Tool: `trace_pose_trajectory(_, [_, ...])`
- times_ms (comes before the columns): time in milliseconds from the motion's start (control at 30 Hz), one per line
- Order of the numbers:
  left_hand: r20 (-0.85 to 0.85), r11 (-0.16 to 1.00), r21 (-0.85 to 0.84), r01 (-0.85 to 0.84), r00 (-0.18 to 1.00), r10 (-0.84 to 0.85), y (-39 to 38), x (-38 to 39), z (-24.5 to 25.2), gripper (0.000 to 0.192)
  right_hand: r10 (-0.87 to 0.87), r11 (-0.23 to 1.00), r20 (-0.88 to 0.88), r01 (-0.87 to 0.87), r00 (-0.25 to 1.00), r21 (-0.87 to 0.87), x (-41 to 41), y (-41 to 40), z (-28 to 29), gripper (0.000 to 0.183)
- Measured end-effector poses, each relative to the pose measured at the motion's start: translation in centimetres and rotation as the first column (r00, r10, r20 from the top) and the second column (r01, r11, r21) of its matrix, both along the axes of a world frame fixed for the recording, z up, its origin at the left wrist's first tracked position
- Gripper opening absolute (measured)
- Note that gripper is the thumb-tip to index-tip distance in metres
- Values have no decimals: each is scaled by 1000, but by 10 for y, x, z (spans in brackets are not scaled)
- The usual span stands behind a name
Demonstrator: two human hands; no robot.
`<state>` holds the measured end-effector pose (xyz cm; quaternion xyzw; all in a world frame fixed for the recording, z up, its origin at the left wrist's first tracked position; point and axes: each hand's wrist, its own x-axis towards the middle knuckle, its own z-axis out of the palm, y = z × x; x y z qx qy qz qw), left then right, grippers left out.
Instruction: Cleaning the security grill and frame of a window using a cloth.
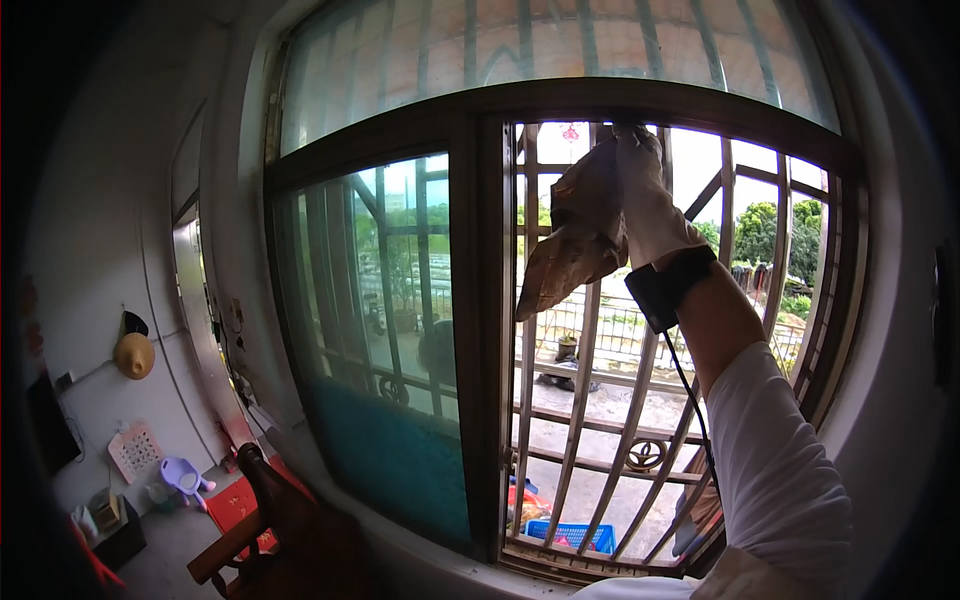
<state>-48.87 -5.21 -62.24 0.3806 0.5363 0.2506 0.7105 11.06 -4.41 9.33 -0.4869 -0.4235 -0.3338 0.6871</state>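
My right hand (649, 199), in a pale glove, is raised to the top of the window opening. It grips a brown cloth (581, 225), which hangs down to the left of my wrist. My fingertips reach the underside of the dark upper rail (585, 101) of the window frame; the exact contact is hard to make out. Around my wrist a black strap holds a small black device (654, 298), with a cable running down my sleeve. Directly beyond the hand stand the metal security bars (589, 360). My left hand is out of view.
Left of the opening is a glass pane (375, 277) with a blue-green lower part (397, 457). A wooden chair (259, 517) stands below left. Farther off are a purple child's chair (182, 476) and a straw hat (135, 355). Outside sits a blue plastic basket (574, 535).
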Motion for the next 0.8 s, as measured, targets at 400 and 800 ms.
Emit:
trace_pose_trajectory(400, [-857,801,317,507,516,12,-41,-96,-73,46,110,985,-63,-117,992,-124,-30,12,26,28])
trace_pose_trajectory(800, [-119,978,-122,-167,981,153,-17,-79,-44,49,-76,995,54,79,996,-64,-52,12,5,27])
